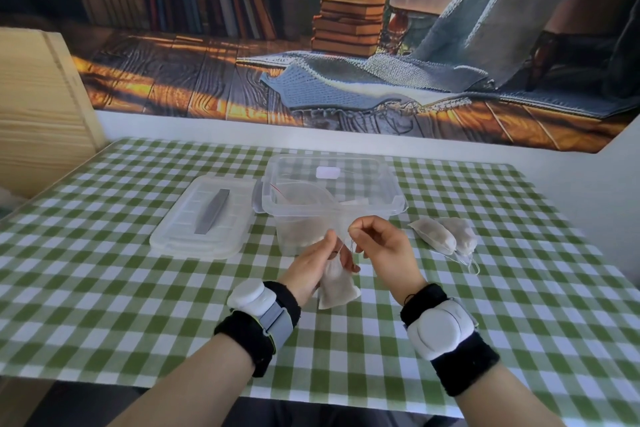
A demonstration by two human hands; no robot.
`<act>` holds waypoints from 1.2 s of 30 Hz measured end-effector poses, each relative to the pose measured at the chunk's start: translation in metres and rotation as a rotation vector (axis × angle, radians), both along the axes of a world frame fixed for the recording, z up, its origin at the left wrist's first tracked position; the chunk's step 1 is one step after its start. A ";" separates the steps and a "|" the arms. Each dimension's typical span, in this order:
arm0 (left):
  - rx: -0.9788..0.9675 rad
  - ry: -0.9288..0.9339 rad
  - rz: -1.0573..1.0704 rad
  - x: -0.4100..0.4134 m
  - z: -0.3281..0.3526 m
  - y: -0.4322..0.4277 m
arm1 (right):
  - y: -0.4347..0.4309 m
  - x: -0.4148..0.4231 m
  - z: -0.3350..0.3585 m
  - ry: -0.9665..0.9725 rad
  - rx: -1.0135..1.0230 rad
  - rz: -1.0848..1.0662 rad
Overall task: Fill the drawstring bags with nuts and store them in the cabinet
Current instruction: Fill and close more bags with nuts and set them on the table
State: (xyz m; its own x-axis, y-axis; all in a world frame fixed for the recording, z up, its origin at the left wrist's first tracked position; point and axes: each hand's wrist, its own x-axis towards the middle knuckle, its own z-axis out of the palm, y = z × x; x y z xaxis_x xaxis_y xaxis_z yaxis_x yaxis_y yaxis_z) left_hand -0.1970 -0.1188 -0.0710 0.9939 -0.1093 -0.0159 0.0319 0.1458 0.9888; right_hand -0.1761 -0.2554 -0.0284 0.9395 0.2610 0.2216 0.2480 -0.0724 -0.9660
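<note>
The left hand grips the gathered neck of a small white fabric drawstring bag. The bag is bulging and hangs just above the green-and-white checked surface, midway along its near edge. The right hand pinches the thin white drawstring between thumb and fingertips, holding it taut from the bag's mouth.

The likely step is cinching the bag closed. A sharp tug could snap the fine string or pull it out of the pinch. If the left grip slackens, the mouth could gape and spill the filling onto the surface. The bag could also drop if the neck slides through the fingers.

Counted, there are three filled bags: the one in the hands and two filled white bags lying touching each other toward the right edge. One clear plastic box stands at the middle, its brownish contents too hazy to identify. One clear plastic lid lies just left of the box. One light wooden cabinet stands at the far left corner.
</note>
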 end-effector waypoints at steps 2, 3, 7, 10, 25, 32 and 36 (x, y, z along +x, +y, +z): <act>-0.188 0.035 -0.041 -0.002 0.003 0.003 | -0.004 0.002 -0.001 0.020 -0.003 -0.023; -0.265 0.043 -0.068 -0.002 0.005 0.003 | -0.005 0.003 -0.001 0.025 -0.002 -0.028; -0.236 0.033 -0.125 0.001 0.003 0.006 | -0.004 0.000 0.005 0.002 0.011 0.004; -0.178 0.022 -0.129 0.002 0.005 0.000 | 0.002 -0.005 0.008 -0.021 0.004 0.094; -0.035 0.118 -0.304 -0.004 0.012 -0.009 | 0.007 -0.004 0.017 -0.044 -0.056 0.110; -0.080 0.226 -0.338 -0.002 0.016 0.005 | -0.009 0.004 0.012 -0.002 -0.037 0.064; -0.091 0.325 -0.370 -0.006 0.015 -0.011 | 0.005 -0.002 0.010 0.076 -0.042 0.169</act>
